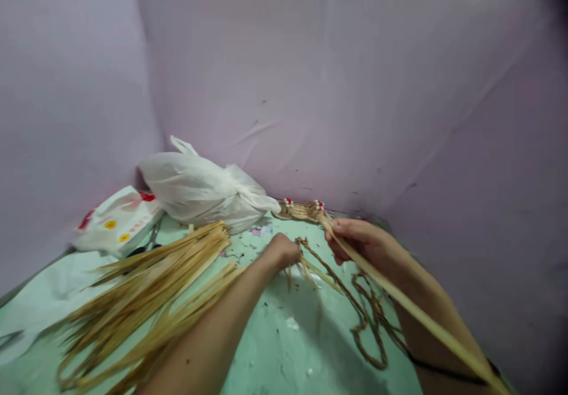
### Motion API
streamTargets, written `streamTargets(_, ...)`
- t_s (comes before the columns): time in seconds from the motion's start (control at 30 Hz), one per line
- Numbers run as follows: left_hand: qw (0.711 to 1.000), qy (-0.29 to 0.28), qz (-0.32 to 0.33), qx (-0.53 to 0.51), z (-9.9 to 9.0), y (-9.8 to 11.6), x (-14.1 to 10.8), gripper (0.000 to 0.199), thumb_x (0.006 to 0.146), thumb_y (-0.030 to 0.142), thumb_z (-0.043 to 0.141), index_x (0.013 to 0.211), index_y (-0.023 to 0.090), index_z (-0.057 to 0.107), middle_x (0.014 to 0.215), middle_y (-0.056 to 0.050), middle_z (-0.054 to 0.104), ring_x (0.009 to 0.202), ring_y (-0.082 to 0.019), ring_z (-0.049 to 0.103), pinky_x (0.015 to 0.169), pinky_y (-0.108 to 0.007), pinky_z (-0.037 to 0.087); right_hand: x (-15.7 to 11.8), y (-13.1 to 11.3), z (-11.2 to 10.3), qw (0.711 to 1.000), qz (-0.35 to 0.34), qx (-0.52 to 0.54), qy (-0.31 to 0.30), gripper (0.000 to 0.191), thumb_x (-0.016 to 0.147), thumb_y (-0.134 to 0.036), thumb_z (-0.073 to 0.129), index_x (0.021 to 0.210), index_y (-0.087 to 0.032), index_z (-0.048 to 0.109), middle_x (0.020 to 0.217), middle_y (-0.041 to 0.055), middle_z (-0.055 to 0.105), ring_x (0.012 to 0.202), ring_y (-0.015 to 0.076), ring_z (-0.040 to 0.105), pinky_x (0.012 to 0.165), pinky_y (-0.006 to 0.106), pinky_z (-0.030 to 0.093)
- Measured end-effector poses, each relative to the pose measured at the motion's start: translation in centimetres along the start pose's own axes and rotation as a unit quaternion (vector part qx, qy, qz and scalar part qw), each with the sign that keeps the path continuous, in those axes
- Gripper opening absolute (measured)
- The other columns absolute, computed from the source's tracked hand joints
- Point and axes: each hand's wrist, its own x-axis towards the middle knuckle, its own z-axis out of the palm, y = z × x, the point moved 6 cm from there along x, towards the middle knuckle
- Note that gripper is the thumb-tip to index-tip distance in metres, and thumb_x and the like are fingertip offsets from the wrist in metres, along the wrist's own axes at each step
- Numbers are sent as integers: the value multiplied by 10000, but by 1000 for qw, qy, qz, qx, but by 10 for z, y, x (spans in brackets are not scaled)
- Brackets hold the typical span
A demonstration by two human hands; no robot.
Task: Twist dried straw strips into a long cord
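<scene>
My left hand point(284, 252) is closed in a fist near the middle of the table, with the end of a twisted brown cord point(328, 263) and some thin straw strips coming out of it. The cord trails right and lies in loose loops. Between the thumb and fingers of my right hand point(355, 235) is a long, flat, pale strip point(412, 305), which runs down past my right forearm to the lower right. Beyond my hands, at the wall, lies a tan woven-looking piece point(300, 211) with red and white bead clusters.
A fanned bundle of dry straw strips point(164, 277) covers the left side. Behind it sit a knotted white plastic bag point(190, 185), a red-and-white packet point(133, 220) and dark-handled scissors point(154, 236). A white sheet point(48, 294) lies far left. Walls close off the green table point(266, 347).
</scene>
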Motion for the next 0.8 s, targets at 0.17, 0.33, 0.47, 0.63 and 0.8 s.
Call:
streamTargets(0.17, 999, -51, -11, 0, 3, 3, -4, 205, 538, 68, 500, 395, 152, 379, 308, 75, 241, 328, -39, 212, 348, -190, 149, 6, 66, -13, 983, 3, -185, -6, 180, 696, -220, 454, 713, -124, 605, 560, -2, 527, 534, 112, 471, 505, 202, 348)
streamTargets(0.33, 994, -99, -27, -41, 5, -1, 2, 152, 532, 113, 482, 412, 152, 398, 305, 78, 260, 288, -27, 159, 333, -193, 81, 32, 89, -7, 966, -57, -246, 56, 231, 673, -129, 476, 829, -121, 645, 640, 8, 605, 601, 115, 493, 547, 197, 349)
streamTargets(0.47, 989, -132, -46, -53, 5, -9, 11, 99, 512, 176, 520, 461, 148, 440, 336, 77, 308, 280, -19, 160, 336, -192, 45, 41, 92, -13, 974, -78, -187, 100, 167, 672, -129, 484, 728, -126, 641, 666, 20, 625, 630, 120, 516, 589, 204, 373)
streamTargets(0.63, 986, -147, -60, -58, 4, -13, 16, 99, 484, 210, 521, 486, 153, 440, 355, 82, 310, 283, -10, 147, 334, -188, 25, 53, 120, -10, 991, 18, 5, 131, 117, 659, -128, 474, 645, -129, 590, 579, 4, 598, 525, 100, 516, 501, 185, 378)
streamTargets(0.8, 984, -164, -47, -58, 7, -11, 16, 166, 484, 234, 523, 447, 163, 378, 357, 83, 287, 285, -7, 144, 325, -184, 27, 52, 122, 1, 985, 66, 65, 148, 77, 629, -101, 504, 593, -129, 565, 438, -42, 489, 386, 59, 392, 395, 167, 295)
